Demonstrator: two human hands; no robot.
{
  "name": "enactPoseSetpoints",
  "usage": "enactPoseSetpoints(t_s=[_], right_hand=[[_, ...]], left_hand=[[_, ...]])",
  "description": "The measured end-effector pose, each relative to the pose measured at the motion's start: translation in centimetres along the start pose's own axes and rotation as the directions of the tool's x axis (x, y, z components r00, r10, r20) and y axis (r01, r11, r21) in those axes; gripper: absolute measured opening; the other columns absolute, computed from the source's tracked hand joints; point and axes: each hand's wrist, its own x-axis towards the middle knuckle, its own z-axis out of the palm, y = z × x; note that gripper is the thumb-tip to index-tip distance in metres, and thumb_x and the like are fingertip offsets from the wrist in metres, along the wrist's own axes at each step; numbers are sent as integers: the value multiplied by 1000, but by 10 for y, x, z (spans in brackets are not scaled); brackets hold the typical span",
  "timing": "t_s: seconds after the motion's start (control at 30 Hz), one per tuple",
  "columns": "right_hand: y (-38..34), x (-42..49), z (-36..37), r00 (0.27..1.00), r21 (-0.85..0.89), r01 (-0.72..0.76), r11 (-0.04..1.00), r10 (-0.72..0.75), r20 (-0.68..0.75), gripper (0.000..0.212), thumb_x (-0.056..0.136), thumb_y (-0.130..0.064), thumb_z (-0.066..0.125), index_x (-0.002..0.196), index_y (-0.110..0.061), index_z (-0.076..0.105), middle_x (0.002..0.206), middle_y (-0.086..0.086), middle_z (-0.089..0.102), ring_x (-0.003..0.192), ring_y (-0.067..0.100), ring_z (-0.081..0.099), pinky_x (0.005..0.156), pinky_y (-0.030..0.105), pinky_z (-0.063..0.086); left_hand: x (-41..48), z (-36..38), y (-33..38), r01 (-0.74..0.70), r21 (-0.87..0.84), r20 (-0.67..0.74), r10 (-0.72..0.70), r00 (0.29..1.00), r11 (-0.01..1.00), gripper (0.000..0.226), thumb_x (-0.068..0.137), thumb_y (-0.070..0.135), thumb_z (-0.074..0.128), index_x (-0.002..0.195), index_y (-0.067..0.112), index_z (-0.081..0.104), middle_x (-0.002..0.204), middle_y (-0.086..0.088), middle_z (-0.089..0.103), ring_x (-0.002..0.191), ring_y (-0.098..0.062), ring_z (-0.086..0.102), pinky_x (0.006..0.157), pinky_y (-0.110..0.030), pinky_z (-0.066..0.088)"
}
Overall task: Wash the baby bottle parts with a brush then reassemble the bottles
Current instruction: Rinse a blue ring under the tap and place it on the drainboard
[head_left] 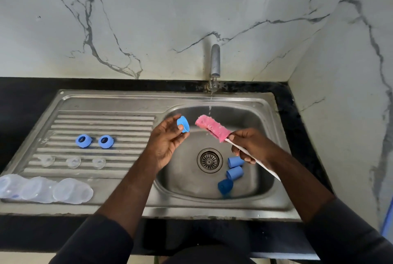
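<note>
Basin (251, 119): three blue caps, one (235, 161) just under the right fingers, one (234, 172) next below it, and a darker one (225, 186) lowest, all right of the drain (209, 160). Drainer (102, 119), well left of the left fingers: two blue rings (83, 141) (105, 141), three clear teats (73, 162) and three clear bottles (72, 193) lying down. Left hand (165, 142): thumb and fingertips pinch a blue piece (183, 124) over the basin, other fingers loosely curled. Right hand (248, 146): fingers wrapped narrowly round the white handle of the brush (212, 128). Its pink head is just beside the blue piece, not touching. Tap (215, 60): a thin stream falls at the head's far side. Whether the held piece is a ring or a cap cannot be told. The leftmost bottle is cut off at the frame edge, and the teats are faint.
</note>
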Motion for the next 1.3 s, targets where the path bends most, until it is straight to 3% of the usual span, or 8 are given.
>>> enactPoseSetpoints(t_s=[0.2, 0.33, 0.47, 0.63, 0.83, 1.0, 1.13, 1.3], right_hand=[[47, -5, -32, 882, -314, -95, 945, -67, -467, 34, 96, -25, 61, 64, -13, 65, 57, 0, 62, 56, 26, 57, 57, 31, 44], [79, -23, -65, 728, -387, -245, 889, -95, -679, 8, 89, -20, 64, 93, -15, 69, 94, 11, 73, 95, 34, 66, 77, 34, 45], [105, -33, -92, 585, -399, -295, 869, -166, -794, 11, 86, -8, 65, 96, -3, 65, 96, 24, 69, 94, 43, 65, 80, 42, 48], [124, -30, -109, 525, -525, -491, 695, -245, -815, 17, 77, -5, 70, 86, 4, 59, 84, 29, 64, 77, 46, 65, 71, 49, 50], [137, -36, -110, 542, -561, -457, 690, -284, -791, 24, 65, 9, 67, 87, 4, 58, 82, 28, 62, 74, 47, 62, 68, 49, 50], [121, -37, -102, 424, -609, -485, 627, -441, -791, 35, 68, 0, 64, 102, 0, 56, 95, 25, 55, 84, 43, 55, 75, 46, 42], [74, 4, -56, 674, -710, -81, 700, -486, -556, 16, 88, -6, 60, 103, -7, 66, 97, 16, 63, 89, 34, 60, 77, 36, 39], [8, 84, 3, 953, -313, 98, 945, -179, -243, 23, 100, -21, 59, 118, -9, 67, 105, 1, 67, 96, 18, 62, 87, 30, 47]], left_hand=[[-2, 31, -54, 205, 42, -9, -205, 979, 978, 26, 98, 7, 57, 122, 11, 64, 110, -13, 68, 97, -29, 69, 77, -31, 62], [-2, 51, -78, 295, 135, 25, -301, 953, 946, 26, 96, 7, 60, 121, 8, 65, 115, -22, 65, 97, -33, 69, 77, -35, 62], [-3, 60, -90, 313, 172, 22, -322, 947, 934, 27, 96, 4, 60, 122, 8, 65, 111, -21, 63, 99, -37, 67, 82, -37, 62], [-5, 57, -91, 324, 183, -54, -319, 946, 928, 25, 93, 3, 64, 118, 5, 66, 113, -24, 65, 103, -37, 68, 79, -36, 62], [-8, 49, -95, 304, 232, -98, -289, 952, 924, 27, 93, 9, 68, 119, 5, 65, 111, -21, 70, 95, -30, 71, 78, -34, 62], [1, 44, -94, 292, 301, -106, -273, 956, 908, 23, 94, 15, 68, 117, 15, 68, 107, -18, 73, 89, -28, 73, 72, -34, 58], [23, 41, -77, 255, 362, -113, -229, 967, 897, 16, 95, 15, 66, 111, 20, 68, 102, -18, 71, 82, -26, 71, 66, -31, 56], [64, 52, -45, 157, 381, -38, -155, 987, 911, 18, 96, 9, 61, 109, 19, 68, 98, -12, 67, 82, -21, 64, 70, -28, 57]])
